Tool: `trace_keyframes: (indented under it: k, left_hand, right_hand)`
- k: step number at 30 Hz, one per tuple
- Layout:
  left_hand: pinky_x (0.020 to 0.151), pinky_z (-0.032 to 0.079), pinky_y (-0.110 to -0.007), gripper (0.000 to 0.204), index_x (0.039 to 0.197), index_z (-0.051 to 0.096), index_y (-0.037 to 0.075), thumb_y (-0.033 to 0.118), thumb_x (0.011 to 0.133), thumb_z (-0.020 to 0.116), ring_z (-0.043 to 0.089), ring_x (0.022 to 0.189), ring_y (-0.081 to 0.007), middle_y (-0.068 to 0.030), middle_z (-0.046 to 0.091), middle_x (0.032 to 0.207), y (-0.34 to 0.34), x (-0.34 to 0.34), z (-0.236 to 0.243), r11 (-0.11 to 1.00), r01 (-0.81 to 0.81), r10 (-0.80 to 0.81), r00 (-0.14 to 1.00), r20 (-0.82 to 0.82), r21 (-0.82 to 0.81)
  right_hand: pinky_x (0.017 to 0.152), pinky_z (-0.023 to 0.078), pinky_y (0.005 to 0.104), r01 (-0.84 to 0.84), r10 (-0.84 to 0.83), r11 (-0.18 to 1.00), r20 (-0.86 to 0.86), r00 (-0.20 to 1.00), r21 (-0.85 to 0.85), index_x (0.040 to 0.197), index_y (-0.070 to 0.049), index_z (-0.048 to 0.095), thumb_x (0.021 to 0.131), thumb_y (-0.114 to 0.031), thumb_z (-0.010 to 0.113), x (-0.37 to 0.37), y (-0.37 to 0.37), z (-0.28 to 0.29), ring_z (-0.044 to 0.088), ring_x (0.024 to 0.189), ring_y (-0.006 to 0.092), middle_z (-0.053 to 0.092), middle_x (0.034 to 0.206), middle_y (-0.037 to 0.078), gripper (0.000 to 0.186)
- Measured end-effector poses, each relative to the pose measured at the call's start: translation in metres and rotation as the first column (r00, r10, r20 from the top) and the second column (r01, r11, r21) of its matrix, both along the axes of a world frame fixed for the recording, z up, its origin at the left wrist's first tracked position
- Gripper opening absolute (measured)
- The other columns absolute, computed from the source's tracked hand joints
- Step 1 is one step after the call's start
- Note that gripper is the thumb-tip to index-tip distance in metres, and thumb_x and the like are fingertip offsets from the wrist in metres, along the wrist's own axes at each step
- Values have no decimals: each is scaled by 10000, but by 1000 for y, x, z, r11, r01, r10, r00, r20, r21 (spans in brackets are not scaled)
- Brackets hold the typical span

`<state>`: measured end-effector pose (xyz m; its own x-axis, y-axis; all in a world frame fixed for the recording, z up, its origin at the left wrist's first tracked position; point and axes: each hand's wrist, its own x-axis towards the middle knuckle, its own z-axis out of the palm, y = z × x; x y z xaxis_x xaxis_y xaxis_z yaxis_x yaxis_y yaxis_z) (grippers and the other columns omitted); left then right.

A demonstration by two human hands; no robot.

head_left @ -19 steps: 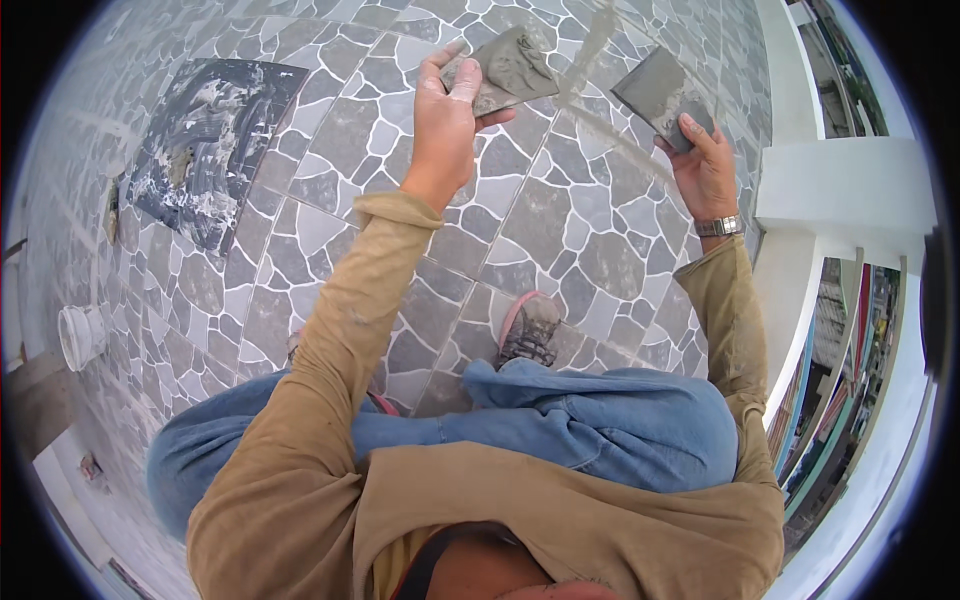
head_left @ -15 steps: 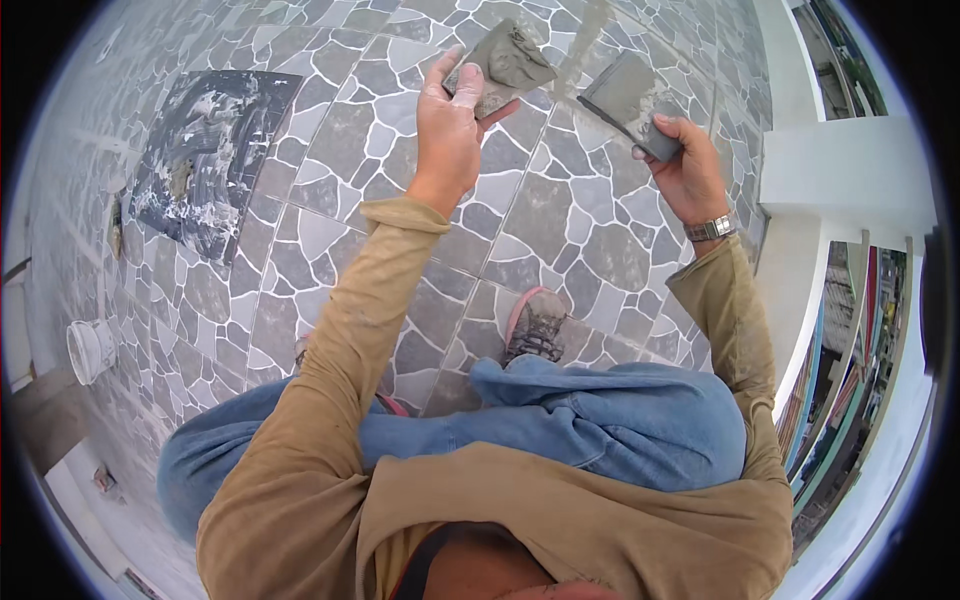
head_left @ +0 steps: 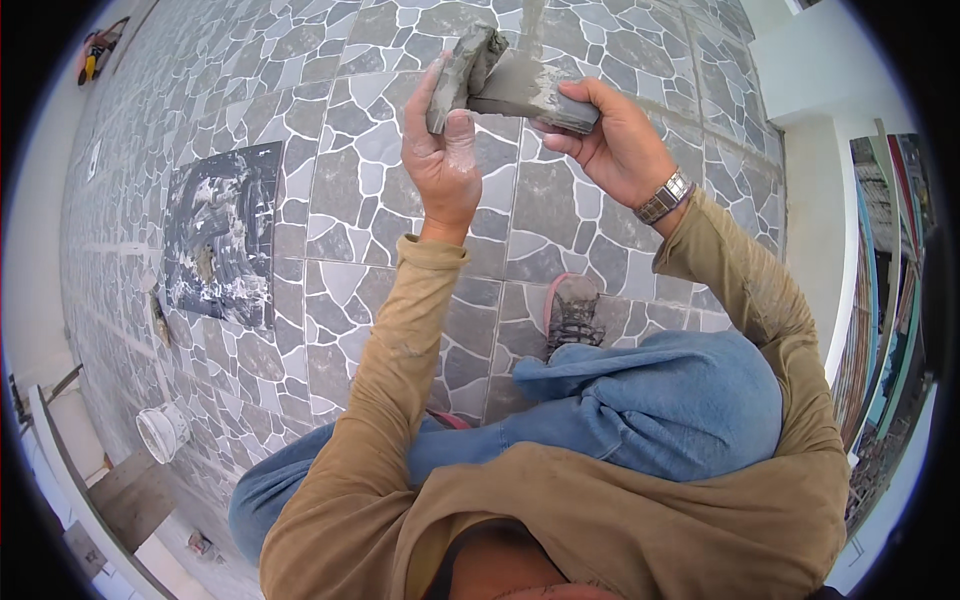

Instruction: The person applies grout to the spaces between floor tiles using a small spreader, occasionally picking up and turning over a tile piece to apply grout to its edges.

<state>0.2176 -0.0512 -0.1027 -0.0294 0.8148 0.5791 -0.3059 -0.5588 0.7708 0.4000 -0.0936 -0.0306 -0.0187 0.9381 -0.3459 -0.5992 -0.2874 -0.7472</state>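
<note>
Left hand [head_left: 440, 178], gripping a mortared slab [head_left: 453, 85], and right hand [head_left: 625, 145], pinching a grey plate [head_left: 530, 95], are drawing together right of the smeared board [head_left: 262, 190], ideally keeping pressure light.

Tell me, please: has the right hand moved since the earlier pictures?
Yes. The right hand has moved leftward, judged against the dark, smeared board, which it is now nearer to.

Rough paste [head_left: 488, 52], matt denim jeans [head_left: 660, 405], shiny metal watchband [head_left: 664, 198]
</note>
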Motion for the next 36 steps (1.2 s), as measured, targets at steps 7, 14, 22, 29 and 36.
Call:
trace_keyframes:
  k: [7, 14, 22, 29, 36]
  left_hand:
    - [1139, 400, -386, 456, 1437, 452, -1, 135, 1021, 581, 507, 1344, -265, -182, 507, 1473, 2, 5, 0, 994, 95, -95, 995, -4, 55]
    - [1103, 452, -426, 468, 1339, 576, 63, -15, 889, 681, 534, 1342, -348, -205, 591, 1393, 9, -9, -3, 970, 83, -21, 965, -262, 227]
    - [1064, 493, -428, 464, 1306, 604, 71, -32, 862, 689, 567, 1301, -370, -191, 629, 1335, 13, -34, -25, 938, 85, 81, 889, -451, 336]
    - [794, 644, -329, 348, 1353, 524, 14, 165, 1040, 540, 711, 1001, -215, -115, 669, 1209, -12, -22, -31, 736, 459, -260, 871, 417, -498]
    - [726, 664, -315, 285, 1265, 581, 23, 192, 1053, 492, 720, 976, -193, -108, 684, 1158, -2, -22, -25, 354, 740, -230, 662, 713, -573]
  right_hand:
    - [667, 634, 317, 67, -67, 998, 4, 998, 6, 1095, 53, 597, 940, -191, 619, 3, 4, 1, 705, 827, 238, 679, 1026, 149, 290]
    - [532, 490, 284, 111, -111, 994, 25, 993, 0, 1016, -10, 625, 927, -236, 629, 17, 7, 5, 662, 726, 189, 684, 896, 104, 242]
    - [508, 458, 292, -23, 32, 994, -84, 996, 103, 969, -60, 615, 942, -226, 621, 56, 17, -15, 640, 702, 181, 683, 859, 84, 168]
    - [711, 529, 368, 41, -30, 981, -61, 998, 190, 1053, -22, 651, 916, -119, 658, 94, 27, -8, 652, 904, 185, 681, 998, 73, 168]
    - [990, 535, 470, -78, 42, 946, 120, 992, 315, 1138, 10, 658, 887, -36, 696, 57, 16, 8, 666, 983, 197, 692, 1032, 77, 258]
